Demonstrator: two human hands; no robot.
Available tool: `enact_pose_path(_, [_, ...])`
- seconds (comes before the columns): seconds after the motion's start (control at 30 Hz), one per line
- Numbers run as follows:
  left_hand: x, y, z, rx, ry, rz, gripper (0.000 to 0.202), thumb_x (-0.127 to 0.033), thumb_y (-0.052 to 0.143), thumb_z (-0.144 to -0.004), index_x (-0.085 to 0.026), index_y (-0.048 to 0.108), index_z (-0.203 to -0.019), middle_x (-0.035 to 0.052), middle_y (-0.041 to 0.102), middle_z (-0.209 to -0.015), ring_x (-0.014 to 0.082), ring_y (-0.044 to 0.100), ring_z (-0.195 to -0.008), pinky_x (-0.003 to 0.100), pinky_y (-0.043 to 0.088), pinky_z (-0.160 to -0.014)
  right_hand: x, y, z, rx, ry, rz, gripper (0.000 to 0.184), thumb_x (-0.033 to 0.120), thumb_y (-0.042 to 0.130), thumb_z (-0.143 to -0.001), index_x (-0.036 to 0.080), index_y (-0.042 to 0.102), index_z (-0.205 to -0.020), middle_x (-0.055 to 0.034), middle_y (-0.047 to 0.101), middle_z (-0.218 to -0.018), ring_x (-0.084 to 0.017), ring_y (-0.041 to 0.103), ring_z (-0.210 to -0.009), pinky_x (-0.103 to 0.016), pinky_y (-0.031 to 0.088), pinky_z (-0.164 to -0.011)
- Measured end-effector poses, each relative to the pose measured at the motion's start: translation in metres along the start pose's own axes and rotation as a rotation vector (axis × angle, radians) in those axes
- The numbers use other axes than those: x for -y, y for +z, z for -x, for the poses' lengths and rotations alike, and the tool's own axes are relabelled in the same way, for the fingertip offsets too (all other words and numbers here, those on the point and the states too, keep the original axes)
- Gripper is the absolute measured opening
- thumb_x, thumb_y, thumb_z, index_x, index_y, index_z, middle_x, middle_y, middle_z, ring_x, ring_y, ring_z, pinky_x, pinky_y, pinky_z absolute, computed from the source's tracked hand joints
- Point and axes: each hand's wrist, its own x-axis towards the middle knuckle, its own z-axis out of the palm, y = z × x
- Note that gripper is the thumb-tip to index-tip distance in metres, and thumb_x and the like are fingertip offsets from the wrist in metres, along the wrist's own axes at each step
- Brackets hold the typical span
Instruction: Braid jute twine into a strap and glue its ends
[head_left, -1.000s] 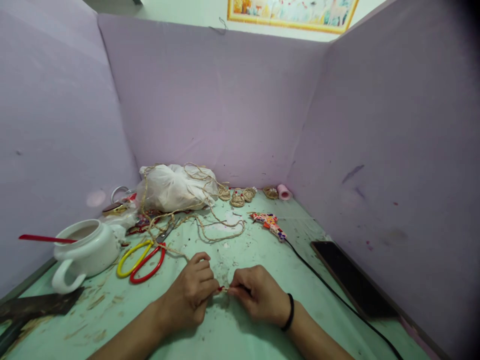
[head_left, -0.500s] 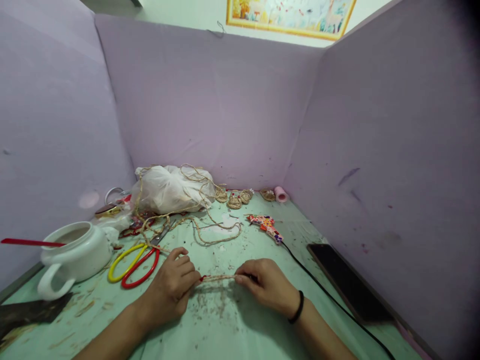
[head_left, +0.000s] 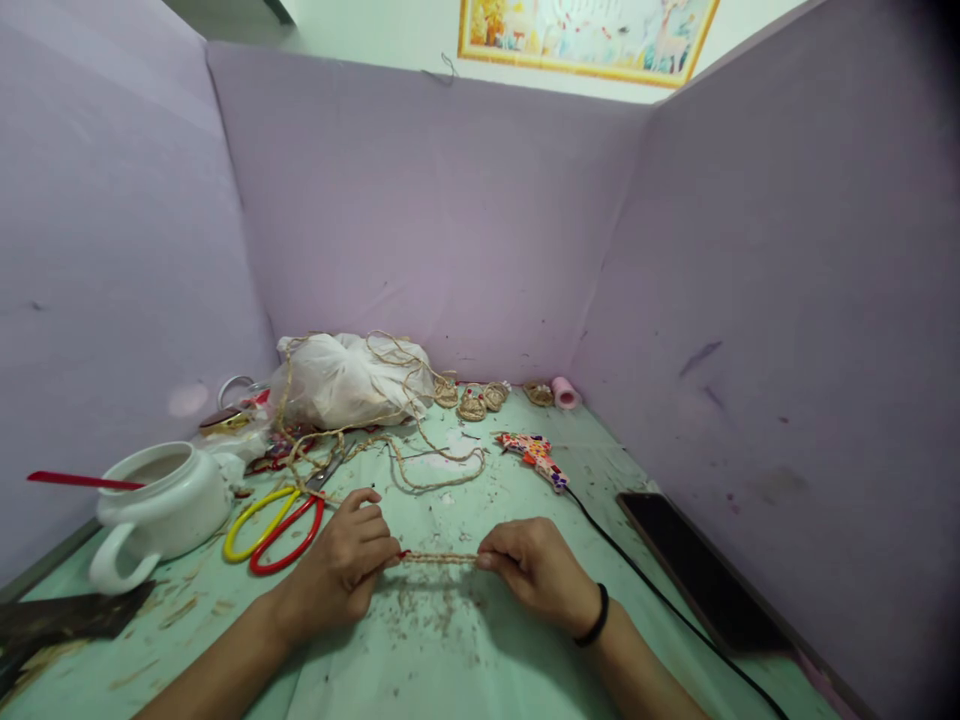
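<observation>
A short doubled length of tan twine point(head_left: 441, 558) is stretched level between my two hands, just above the table. My left hand point(head_left: 351, 558) pinches its left end, where a bit of red shows at the fingertips. At the other end, my right hand point(head_left: 536, 568), with a black band on the wrist, closes thumb and fingers on the twine. Scissors point(head_left: 289, 530) with one yellow and one red handle lie beside my left hand. Beyond them a long loose twine point(head_left: 420, 486) loops across the table and over a white plastic bag point(head_left: 349, 380).
A patterned glue gun point(head_left: 534, 458) trails a black cord on the right, near a dark phone point(head_left: 694, 565). At left stands a white pot point(head_left: 169, 510) with a red stick. Small woven sandals point(head_left: 472, 402) and a pink spool point(head_left: 565, 393) sit at the back. Purple panels point(head_left: 450, 220) surround the table.
My right hand has shifted slightly right, and more of the twine shows between the hands as two separate strands. My left hand keeps its pinch. The view has tilted a little.
</observation>
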Motion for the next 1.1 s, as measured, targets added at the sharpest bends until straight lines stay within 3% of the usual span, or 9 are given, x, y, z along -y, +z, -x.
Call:
enact_pose_path(0.2, [-0.003, 0.009, 0.004, 0.001, -0.025, -0.005, 0.021, -0.006, 0.040, -0.079, -0.016, 0.055, -0.068, 0.0008, 0.053, -0.058, 0.0138, 0.047, -0.060, 0.041, 0.037, -0.083, -0.001, -0.001, -0.002, -0.027, 0.061, -0.007, 0.020, 0.027, 0.054, -0.080, 0.020, 0.070, -0.070, -0.0021, 0.068, -0.062, -0.014, 0.059, -0.056, -0.023, 0.037, -0.055])
enact_pose_path(0.3, [-0.006, 0.017, 0.005, -0.007, -0.066, 0.014, 0.023, -0.008, 0.040, -0.082, -0.016, 0.053, -0.065, 0.0004, 0.051, -0.057, 0.0134, 0.047, -0.059, 0.037, 0.039, -0.076, -0.008, -0.002, 0.000, -0.092, 0.155, -0.018, 0.026, 0.036, 0.057, -0.079, 0.019, 0.068, -0.063, -0.0006, 0.064, -0.054, -0.013, 0.055, -0.050, -0.022, 0.036, -0.050])
enact_pose_path(0.43, [-0.010, 0.023, 0.009, -0.008, -0.134, 0.024, 0.025, -0.008, 0.039, -0.083, -0.016, 0.051, -0.064, 0.0013, 0.050, -0.057, 0.0141, 0.047, -0.059, 0.033, 0.039, -0.068, -0.025, -0.020, -0.006, -0.285, 0.349, 0.012, 0.055, 0.048, 0.028, -0.090, 0.016, 0.062, -0.063, -0.0029, 0.058, -0.051, -0.014, 0.054, -0.049, -0.023, 0.039, -0.047])
enact_pose_path(0.5, [-0.011, 0.025, 0.011, -0.017, -0.156, 0.028, 0.024, -0.008, 0.039, -0.083, -0.016, 0.050, -0.063, 0.0019, 0.050, -0.057, 0.0146, 0.046, -0.060, 0.034, 0.038, -0.067, -0.036, -0.040, -0.021, -0.331, 0.420, 0.052, 0.051, 0.049, 0.030, -0.089, 0.015, 0.062, -0.067, -0.0031, 0.058, -0.055, -0.015, 0.055, -0.052, -0.024, 0.039, -0.047])
enact_pose_path(0.6, [-0.008, 0.032, 0.014, -0.043, -0.163, 0.050, 0.023, -0.006, 0.040, -0.080, -0.016, 0.047, -0.061, 0.0019, 0.048, -0.057, 0.0149, 0.045, -0.059, 0.034, 0.038, -0.065, -0.057, -0.074, -0.061, -0.288, 0.491, 0.128, 0.034, 0.041, 0.046, -0.085, 0.016, 0.064, -0.070, -0.0009, 0.059, -0.056, -0.015, 0.055, -0.053, -0.024, 0.038, -0.046])
enact_pose_path(0.7, [0.000, 0.047, 0.017, -0.170, -0.120, 0.064, 0.024, -0.006, 0.039, -0.079, -0.018, 0.042, -0.058, 0.0005, 0.044, -0.053, 0.0142, 0.042, -0.054, 0.033, 0.035, -0.060, -0.083, -0.091, -0.111, -0.186, 0.561, 0.202, 0.018, 0.030, 0.059, -0.081, 0.013, 0.066, -0.078, -0.0012, 0.062, -0.067, -0.015, 0.059, -0.064, -0.026, 0.044, -0.057])
enact_pose_path(0.83, [0.013, 0.065, 0.017, -0.385, -0.064, 0.010, 0.029, -0.010, 0.038, -0.082, -0.019, 0.038, -0.054, -0.0021, 0.037, -0.046, 0.0124, 0.035, -0.046, 0.031, 0.032, -0.054, -0.117, -0.072, -0.168, -0.032, 0.640, 0.224, 0.024, 0.030, 0.054, -0.087, 0.014, 0.057, -0.105, -0.0053, 0.061, -0.102, -0.017, 0.061, -0.083, -0.035, 0.052, -0.070])
enact_pose_path(0.97, [0.016, 0.062, 0.016, -0.296, -0.068, -0.056, 0.033, -0.010, 0.039, -0.084, -0.018, 0.039, -0.052, -0.0024, 0.040, -0.046, 0.0111, 0.037, -0.046, 0.029, 0.033, -0.053, -0.134, -0.040, -0.203, 0.019, 0.640, 0.243, 0.028, 0.030, 0.054, -0.087, 0.016, 0.055, -0.112, -0.0068, 0.058, -0.112, -0.020, 0.059, -0.092, -0.039, 0.051, -0.077])
enact_pose_path(1.1, [0.015, 0.064, 0.018, -0.293, -0.075, -0.049, 0.033, -0.010, 0.040, -0.084, -0.017, 0.040, -0.052, -0.0026, 0.040, -0.045, 0.0107, 0.036, -0.046, 0.029, 0.033, -0.053, -0.130, -0.040, -0.214, -0.042, 0.616, 0.261, 0.028, 0.031, 0.054, -0.087, 0.016, 0.055, -0.111, -0.0065, 0.057, -0.113, -0.021, 0.059, -0.094, -0.039, 0.051, -0.077])
